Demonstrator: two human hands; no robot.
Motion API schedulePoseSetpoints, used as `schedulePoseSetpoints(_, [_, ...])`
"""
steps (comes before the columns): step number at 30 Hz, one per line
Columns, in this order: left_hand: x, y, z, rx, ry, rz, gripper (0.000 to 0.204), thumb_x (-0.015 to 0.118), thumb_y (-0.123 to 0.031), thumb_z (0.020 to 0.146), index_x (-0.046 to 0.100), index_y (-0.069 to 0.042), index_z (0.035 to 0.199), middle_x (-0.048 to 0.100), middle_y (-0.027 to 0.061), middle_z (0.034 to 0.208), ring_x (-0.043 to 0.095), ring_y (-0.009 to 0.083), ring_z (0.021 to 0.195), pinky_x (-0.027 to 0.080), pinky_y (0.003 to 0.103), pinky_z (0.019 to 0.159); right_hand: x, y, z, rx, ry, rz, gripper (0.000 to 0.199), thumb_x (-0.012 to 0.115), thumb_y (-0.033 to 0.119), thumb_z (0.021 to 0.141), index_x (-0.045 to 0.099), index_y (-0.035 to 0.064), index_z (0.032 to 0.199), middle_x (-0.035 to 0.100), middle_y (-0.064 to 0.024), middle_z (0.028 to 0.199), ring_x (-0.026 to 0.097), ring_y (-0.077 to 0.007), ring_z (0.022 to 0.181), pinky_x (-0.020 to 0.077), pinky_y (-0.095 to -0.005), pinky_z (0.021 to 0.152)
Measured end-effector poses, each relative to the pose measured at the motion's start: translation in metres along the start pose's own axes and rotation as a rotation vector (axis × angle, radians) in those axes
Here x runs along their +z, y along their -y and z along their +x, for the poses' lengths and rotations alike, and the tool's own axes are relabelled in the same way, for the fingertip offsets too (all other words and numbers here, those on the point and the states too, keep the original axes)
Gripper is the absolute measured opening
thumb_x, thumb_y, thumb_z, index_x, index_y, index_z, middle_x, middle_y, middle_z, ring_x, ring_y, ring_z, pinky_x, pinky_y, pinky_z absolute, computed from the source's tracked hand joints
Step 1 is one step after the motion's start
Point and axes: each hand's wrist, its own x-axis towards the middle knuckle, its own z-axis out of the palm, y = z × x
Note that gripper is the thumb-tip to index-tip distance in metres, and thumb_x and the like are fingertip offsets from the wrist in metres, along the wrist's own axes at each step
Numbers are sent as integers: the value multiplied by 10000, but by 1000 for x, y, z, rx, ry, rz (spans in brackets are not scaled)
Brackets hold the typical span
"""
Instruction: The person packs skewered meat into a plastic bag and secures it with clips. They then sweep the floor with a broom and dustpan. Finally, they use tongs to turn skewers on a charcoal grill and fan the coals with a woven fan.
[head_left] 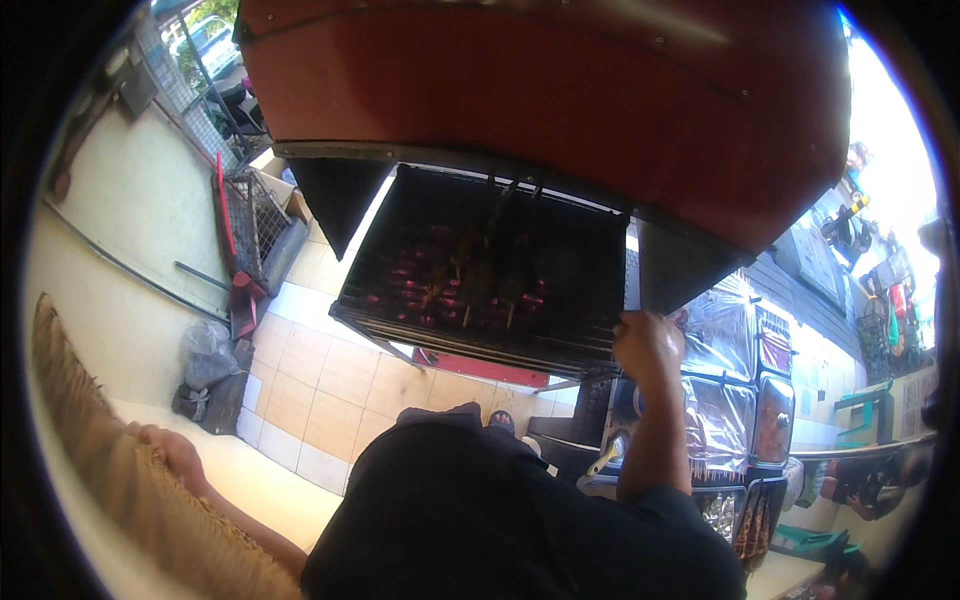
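In front of me stands a charcoal grill (360,325) under a red metal hood (560,100). Several skewers of meat (480,280) lie on its dark grate, and coals glow pink beneath. My right hand (650,347) is closed in a fist at the grill's front right corner; what its fingers hold, if anything, is hidden. Low on the left, my left hand (172,455) is closed around the edge of a large brown fan (110,480) with a frayed, fibrous rim.
Trays under clear plastic (720,415) stand right of the grill, near a brush with a yellow handle (603,460). More skewers (757,520) lie in a lower tray. Left are a wire crate (255,215), a grey plastic bag (210,352) and a pale wall (150,220). Green stools (865,415) stand far right.
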Motion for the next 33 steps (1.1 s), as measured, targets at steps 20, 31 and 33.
schedulePoseSetpoints(20, [35,-24,-1,-449,338,-607,466,530,-335,1122,596,69,1343,714,151,1215,695,284,1095,560,450,959,7,-33,54,-135,137,221,366,712,316,981,775,190,1319,768,-156,1268,735,-345,1169,559,-433,1041])
schedulePoseSetpoints(31, [6,-48,13,-176,103,-991,361,587,-228,1073,637,20,1332,711,108,1218,677,222,1096,550,340,951,-44,-58,-46,55,-74,392,269,761,255,926,835,154,1164,802,-170,1053,768,-372,978,577,-458,934])
schedulePoseSetpoints(33, [5,-40,22,-151,276,-1069,355,595,-206,1069,625,29,1333,708,121,1219,679,224,1090,553,335,950,-66,-67,-76,158,-103,353,257,757,243,922,839,148,1147,802,-160,1049,768,-367,961,578,-453,924])
